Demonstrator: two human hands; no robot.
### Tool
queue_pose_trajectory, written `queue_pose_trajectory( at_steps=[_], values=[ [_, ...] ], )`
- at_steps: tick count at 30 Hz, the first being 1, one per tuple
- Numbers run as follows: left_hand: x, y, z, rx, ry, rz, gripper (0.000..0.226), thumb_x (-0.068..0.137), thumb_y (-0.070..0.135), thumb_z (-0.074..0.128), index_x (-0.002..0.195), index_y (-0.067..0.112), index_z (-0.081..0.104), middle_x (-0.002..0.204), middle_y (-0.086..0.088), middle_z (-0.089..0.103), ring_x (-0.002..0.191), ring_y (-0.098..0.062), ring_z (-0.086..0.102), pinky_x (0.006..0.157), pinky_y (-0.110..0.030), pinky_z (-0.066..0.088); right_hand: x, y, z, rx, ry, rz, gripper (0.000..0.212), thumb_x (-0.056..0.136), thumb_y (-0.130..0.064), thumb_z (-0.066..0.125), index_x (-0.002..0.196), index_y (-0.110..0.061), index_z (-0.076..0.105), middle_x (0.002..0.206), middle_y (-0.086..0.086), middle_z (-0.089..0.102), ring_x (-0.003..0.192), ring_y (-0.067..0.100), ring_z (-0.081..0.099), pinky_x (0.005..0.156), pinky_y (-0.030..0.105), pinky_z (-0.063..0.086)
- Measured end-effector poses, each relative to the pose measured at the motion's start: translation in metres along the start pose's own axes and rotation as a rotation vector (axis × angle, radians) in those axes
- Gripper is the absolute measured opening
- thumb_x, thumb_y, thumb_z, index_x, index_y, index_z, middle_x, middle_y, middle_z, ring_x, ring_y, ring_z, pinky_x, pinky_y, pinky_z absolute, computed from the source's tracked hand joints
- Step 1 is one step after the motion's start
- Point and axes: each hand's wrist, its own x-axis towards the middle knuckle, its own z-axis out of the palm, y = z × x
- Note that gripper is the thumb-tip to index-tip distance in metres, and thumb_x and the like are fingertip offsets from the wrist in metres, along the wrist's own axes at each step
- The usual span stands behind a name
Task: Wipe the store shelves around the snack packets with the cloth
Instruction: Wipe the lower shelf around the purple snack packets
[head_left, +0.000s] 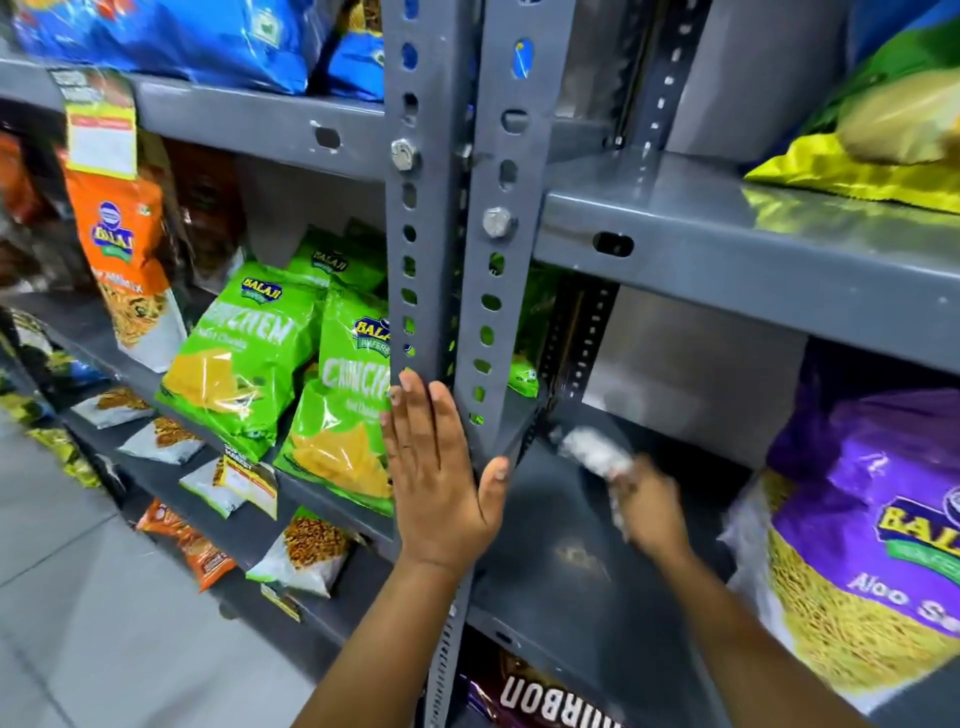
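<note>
The left hand (441, 478) lies flat and open, fingers straight, against the perforated grey metal post (431, 260). The blurred right hand (641, 506) grips a crumpled white cloth (592, 452) on the smooth grey shelf (571, 561), beside a glossy purple packet (872, 545).

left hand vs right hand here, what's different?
The left hand is open and flat, fingers up, braced against the grey perforated metal upright; it holds nothing. The right hand is closed on a white crumpled cloth, reaching over the grey metal shelf and motion-blurred. Both are bare.
</note>
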Motion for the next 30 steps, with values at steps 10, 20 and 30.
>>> queue_pose_trajectory(
  at_steps=[10, 20, 30],
  values=[
    [0.002, 0.0, 0.001, 0.011, 0.003, 0.001, 0.066, 0.093, 0.051, 0.014, 0.143, 0.016, -0.011, 0.153, 0.005, -0.024, 0.143, -0.019, -0.012, 0.118, -0.038, -0.003, 0.05, -0.01, 0.019, -0.024, -0.175, -0.059, 0.038, 0.091, -0.023, 0.043, 0.12, -0.002, 0.054, 0.115, 0.027, 0.064, 0.1, 0.035, 0.062, 0.083, 0.039, 0.047],
    [0.001, 0.002, -0.001, -0.011, 0.005, -0.005, 0.065, 0.092, 0.052, 0.013, 0.143, 0.02, -0.012, 0.152, 0.008, -0.025, 0.142, -0.016, -0.013, 0.118, -0.035, -0.006, 0.055, -0.035, 0.045, -0.122, -0.499, -0.385, 0.041, 0.093, -0.002, 0.048, 0.133, -0.009, 0.048, 0.148, 0.011, 0.039, 0.137, 0.023, 0.035, 0.11, 0.022, 0.023],
    [0.001, 0.006, -0.006, 0.031, -0.049, -0.056, 0.065, 0.092, 0.053, 0.01, 0.141, 0.022, -0.018, 0.148, 0.012, -0.033, 0.14, -0.013, -0.019, 0.116, -0.036, -0.004, 0.005, -0.009, -0.003, 0.047, -0.803, -0.313, 0.039, 0.087, 0.013, 0.047, 0.117, -0.007, 0.058, 0.103, -0.001, 0.059, 0.088, 0.001, 0.06, 0.074, 0.007, 0.046]
  ],
)
